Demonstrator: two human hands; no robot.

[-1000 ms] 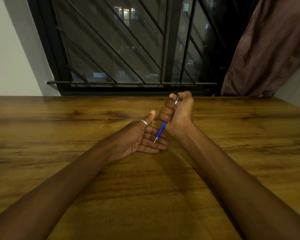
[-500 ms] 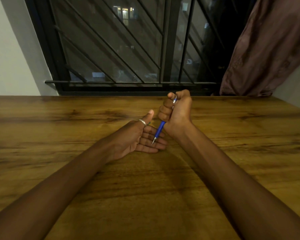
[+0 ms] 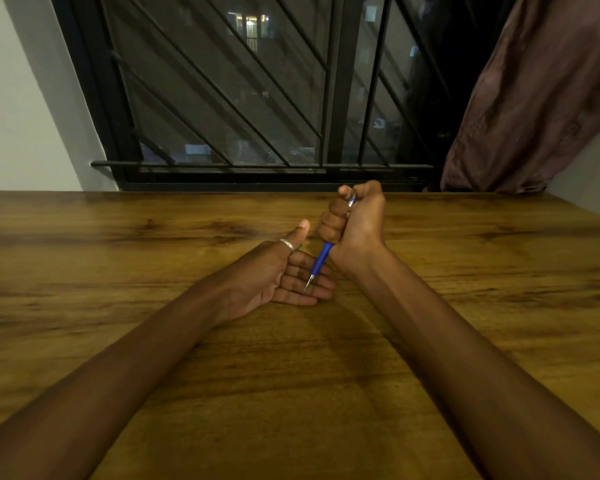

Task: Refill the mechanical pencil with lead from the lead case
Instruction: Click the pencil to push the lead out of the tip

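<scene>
My right hand [image 3: 355, 225] is closed in a fist around a blue mechanical pencil [image 3: 321, 261], with the thumb on its silver top end and the metal tip pointing down. The tip hovers over the fingers of my left hand [image 3: 274, 275], which rests palm up and open on the table with a silver ring on the thumb. A small green thing [image 3: 300, 247] peeks out behind the left thumb; I cannot tell what it is. No lead case is clearly visible.
The wooden table [image 3: 326, 393] spreads wide around both arms. A barred window [image 3: 257, 98] runs along its far edge, with a brown curtain [image 3: 534, 98] at the right and a white wall at the left.
The hands and the pencil have barely shifted; the right thumb stays on the pencil's top end, and the tip remains over the left fingers.
</scene>
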